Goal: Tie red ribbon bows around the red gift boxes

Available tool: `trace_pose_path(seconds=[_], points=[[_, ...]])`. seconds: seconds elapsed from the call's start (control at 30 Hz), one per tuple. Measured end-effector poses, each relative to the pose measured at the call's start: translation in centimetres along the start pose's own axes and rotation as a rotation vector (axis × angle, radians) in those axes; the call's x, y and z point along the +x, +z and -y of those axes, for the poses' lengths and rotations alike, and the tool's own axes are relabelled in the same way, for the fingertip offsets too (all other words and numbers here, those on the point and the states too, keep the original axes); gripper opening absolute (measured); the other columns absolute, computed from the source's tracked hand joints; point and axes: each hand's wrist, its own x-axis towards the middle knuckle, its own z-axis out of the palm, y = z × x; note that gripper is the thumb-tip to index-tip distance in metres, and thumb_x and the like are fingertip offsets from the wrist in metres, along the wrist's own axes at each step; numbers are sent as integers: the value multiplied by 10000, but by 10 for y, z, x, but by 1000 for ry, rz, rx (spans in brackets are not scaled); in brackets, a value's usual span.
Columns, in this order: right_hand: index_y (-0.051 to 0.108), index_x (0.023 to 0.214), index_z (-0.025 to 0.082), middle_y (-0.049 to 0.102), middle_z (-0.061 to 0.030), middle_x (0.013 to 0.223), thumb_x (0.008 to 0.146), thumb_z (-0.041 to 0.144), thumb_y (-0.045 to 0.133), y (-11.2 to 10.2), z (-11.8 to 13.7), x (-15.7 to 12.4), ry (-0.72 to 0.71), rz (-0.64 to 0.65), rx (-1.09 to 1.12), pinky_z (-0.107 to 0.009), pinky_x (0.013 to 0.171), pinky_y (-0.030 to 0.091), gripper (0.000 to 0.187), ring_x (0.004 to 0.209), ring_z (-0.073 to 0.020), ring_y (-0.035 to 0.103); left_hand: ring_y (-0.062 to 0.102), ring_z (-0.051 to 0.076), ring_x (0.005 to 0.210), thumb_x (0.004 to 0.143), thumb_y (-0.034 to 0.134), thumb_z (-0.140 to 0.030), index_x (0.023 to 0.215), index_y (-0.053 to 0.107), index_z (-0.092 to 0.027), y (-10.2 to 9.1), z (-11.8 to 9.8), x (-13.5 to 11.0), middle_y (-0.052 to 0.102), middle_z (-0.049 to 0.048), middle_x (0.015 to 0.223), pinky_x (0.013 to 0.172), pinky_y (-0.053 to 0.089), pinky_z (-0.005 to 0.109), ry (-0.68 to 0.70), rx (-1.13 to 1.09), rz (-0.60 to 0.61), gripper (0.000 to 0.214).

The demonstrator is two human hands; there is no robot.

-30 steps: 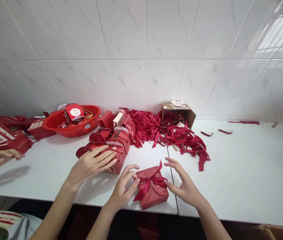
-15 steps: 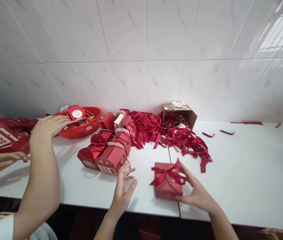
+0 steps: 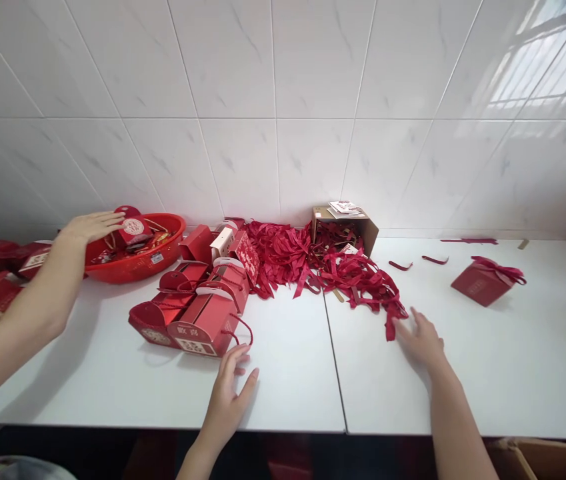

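Spilling from the carton (image 3: 373,235): red ribbon (image 3: 363,283), a loose tangle of cut strips, one tail lying forward and to the right of the carton's mouth. Handling, judged by look: light, soft, limp, probably slick; not fragile, but apt to snag its neighbours. Best hold: a thumb-and-finger pinch on the free tail, at the end farthest from the carton, one strip at a time.

Right hand (image 3: 420,339): at that tail, forward and right of the carton, fingers bent. Blurred here; cannot tell whether the tips pinch the strip or only meet it.

Left hand (image 3: 230,387): well forward and left of the carton; fingers loosely spread, thumb apart, holding nothing; tips just beside the cord handle (image 3: 251,331) of a red box (image 3: 203,327). Box likely light, thin card, easily dented; best lifted by the cord.

Tied box (image 3: 480,283), bow on top: right of the carton. Probably stiff enough to take by opposite sides, sparing the bow.

Red basin (image 3: 127,270): far left of the carton, a co-worker's hand (image 3: 91,227) over it.
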Motion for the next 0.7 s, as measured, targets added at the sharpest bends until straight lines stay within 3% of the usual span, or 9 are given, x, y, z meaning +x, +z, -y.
trace_pose_path(seconds=[0.1,0.2,0.33,0.4,0.57,0.7], points=[[622,1195,307,477,-74,1414,658,629,613,2,5,-17,-25,187,22,-738,1022,144,627,1358,-456,268,603,226,1013,856,532,-368,1131,544,-233,-2,-1,2,546,104,1204,834,520,377,4,10,9,307],[681,1096,255,494,-77,1406,653,556,643,-9,10,-28,-61,275,139,-690,1057,165,536,1371,-439,258,613,226,995,851,534,-384,1098,567,-224,-2,0,4,566,105,1177,824,529,371,4,11,-7,296],[698,1023,207,634,-103,1229,723,509,572,-18,15,-44,-82,232,282,-504,1001,404,444,1173,-337,546,616,240,991,827,556,-406,1056,603,-226,-1,0,6,587,105,1159,825,530,379,17,43,-3,295],[700,987,204,675,-98,1139,742,504,544,-18,17,-55,-77,187,362,-449,938,464,417,1061,-295,612,612,250,1006,819,563,-413,1041,616,-232,-1,1,8,589,104,1162,828,530,385,22,64,9,291],[691,879,184,707,-88,888,716,446,597,-12,18,-75,1,46,533,-387,764,520,323,774,-233,639,622,250,970,809,564,-431,1024,613,-227,-1,5,12,597,106,1140,801,535,387,44,70,19,300],[630,1066,163,658,-43,805,709,455,630,-10,16,-76,62,-59,656,-311,597,510,461,594,-155,557,629,244,941,796,571,-443,1019,605,-215,-1,7,14,603,103,1110,784,539,375,40,52,-9,321]])
